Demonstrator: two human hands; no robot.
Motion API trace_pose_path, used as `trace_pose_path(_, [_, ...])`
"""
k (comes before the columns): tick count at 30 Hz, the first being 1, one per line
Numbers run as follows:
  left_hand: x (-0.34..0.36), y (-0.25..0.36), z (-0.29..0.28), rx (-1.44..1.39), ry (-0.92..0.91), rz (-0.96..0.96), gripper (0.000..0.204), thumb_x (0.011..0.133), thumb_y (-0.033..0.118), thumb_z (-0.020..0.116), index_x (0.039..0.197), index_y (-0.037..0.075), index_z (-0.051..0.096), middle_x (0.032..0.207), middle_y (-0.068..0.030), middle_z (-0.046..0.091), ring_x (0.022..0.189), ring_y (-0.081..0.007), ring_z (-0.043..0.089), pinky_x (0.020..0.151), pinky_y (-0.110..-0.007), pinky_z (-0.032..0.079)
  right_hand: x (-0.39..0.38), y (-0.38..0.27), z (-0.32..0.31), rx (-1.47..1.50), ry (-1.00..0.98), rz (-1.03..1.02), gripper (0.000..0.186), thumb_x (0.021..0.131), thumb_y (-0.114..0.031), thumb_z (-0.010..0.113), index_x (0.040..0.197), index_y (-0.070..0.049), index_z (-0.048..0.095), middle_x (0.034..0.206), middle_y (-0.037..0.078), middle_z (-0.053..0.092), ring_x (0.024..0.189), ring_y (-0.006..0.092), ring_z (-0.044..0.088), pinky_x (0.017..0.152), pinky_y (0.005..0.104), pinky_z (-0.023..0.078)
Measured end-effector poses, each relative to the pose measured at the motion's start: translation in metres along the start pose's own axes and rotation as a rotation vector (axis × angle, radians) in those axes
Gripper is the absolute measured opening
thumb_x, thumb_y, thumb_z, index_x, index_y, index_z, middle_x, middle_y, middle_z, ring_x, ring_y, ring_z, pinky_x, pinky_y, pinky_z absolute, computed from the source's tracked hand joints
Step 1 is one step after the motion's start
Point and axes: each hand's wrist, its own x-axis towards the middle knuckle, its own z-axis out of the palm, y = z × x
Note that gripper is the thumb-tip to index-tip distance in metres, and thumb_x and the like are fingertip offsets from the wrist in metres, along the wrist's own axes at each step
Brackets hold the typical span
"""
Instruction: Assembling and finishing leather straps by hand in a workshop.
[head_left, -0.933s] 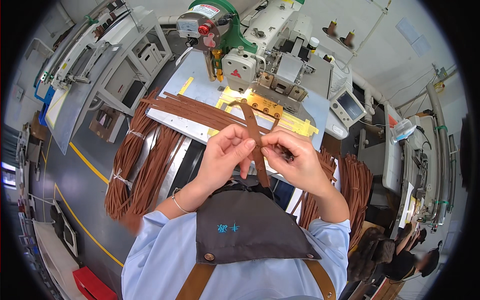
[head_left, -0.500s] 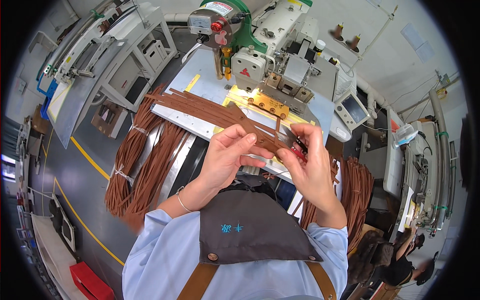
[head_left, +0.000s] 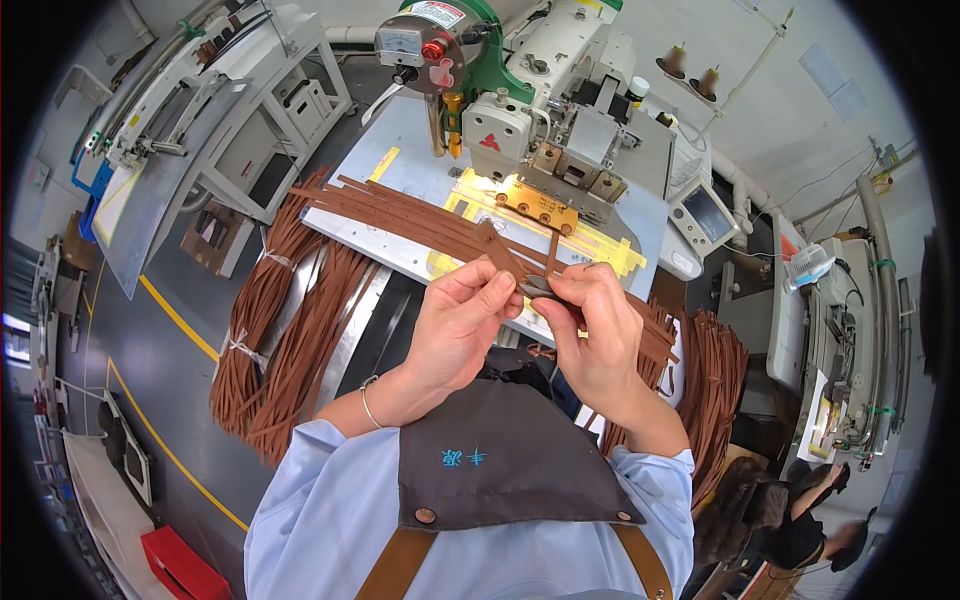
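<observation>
My left hand (head_left: 457, 325) and my right hand (head_left: 592, 340) meet in front of my chest, both pinching one brown leather strap (head_left: 538, 277) with a small dark metal piece on it. The strap's short end sticks up between my fingers. Just beyond my hands a spread of long brown straps (head_left: 400, 212) lies across the grey sewing table (head_left: 412, 160). A yellow guide plate (head_left: 590, 242) sits under the head of the white and green sewing machine (head_left: 530, 90).
Tied bundles of brown straps (head_left: 285, 340) hang off the table's left side, and more (head_left: 710, 390) hang at the right. A small control screen (head_left: 705, 215) stands right of the machine. Metal racks (head_left: 180, 120) fill the left; a red box (head_left: 185, 565) lies on the floor.
My hands have drawn back from the table toward my chest with the strap. The strap, held upright before, is now folded short between my fingers.
</observation>
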Motion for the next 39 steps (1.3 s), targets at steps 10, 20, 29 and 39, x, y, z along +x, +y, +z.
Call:
trace_pose_path(10, [0.001, -0.007, -0.007, 0.103, -0.044, 0.104, 0.010, 0.089, 0.008, 0.055, 0.084, 0.000, 0.057, 0.091, -0.0050, 0.054, 0.077, -0.0103, 0.049, 0.073, -0.025, 0.041, 0.004, -0.003, -0.007, 0.061, -0.058, 0.063, 0.021, 0.069, -0.001, 0.070, 0.081, 0.002, 0.054, 0.077, 0.012, 0.054, 0.067, 0.0258, 0.057, 0.048, 0.0325, 0.045])
trace_pose_path(20, [0.000, -0.008, -0.007, 0.131, -0.044, 0.151, 0.011, 0.089, 0.009, 0.055, 0.093, -0.002, 0.057, 0.096, -0.0066, 0.056, 0.072, -0.0104, 0.051, 0.067, -0.024, 0.042, 0.004, 0.007, -0.010, 0.639, 0.044, 0.371, 0.014, 0.076, 0.006, 0.064, 0.083, 0.003, 0.053, 0.081, 0.009, 0.056, 0.069, 0.0126, 0.053, 0.061, 0.0217, 0.044])
trace_pose_path(29, [-0.001, -0.007, 0.003, 0.129, 0.039, 0.148, 0.012, 0.090, 0.009, 0.055, 0.081, 0.000, 0.053, 0.079, -0.0049, 0.056, 0.072, -0.0132, 0.056, 0.069, -0.026, 0.046, 0.000, -0.006, -0.007, 0.130, -0.034, 0.128, 0.020, 0.072, 0.001, 0.069, 0.085, 0.003, 0.054, 0.080, 0.013, 0.054, 0.063, 0.0221, 0.057, 0.047, 0.0294, 0.046])
trace_pose_path(39, [0.000, -0.012, 0.003, 0.077, 0.027, 0.139, 0.012, 0.090, 0.009, 0.054, 0.083, 0.000, 0.053, 0.083, -0.0072, 0.059, 0.075, -0.0136, 0.058, 0.073, -0.027, 0.047, -0.002, -0.003, -0.003, -0.007, 0.012, 0.078, 0.019, 0.070, 0.000, 0.070, 0.080, 0.001, 0.054, 0.074, 0.011, 0.054, 0.062, 0.0248, 0.056, 0.046, 0.0323, 0.044])
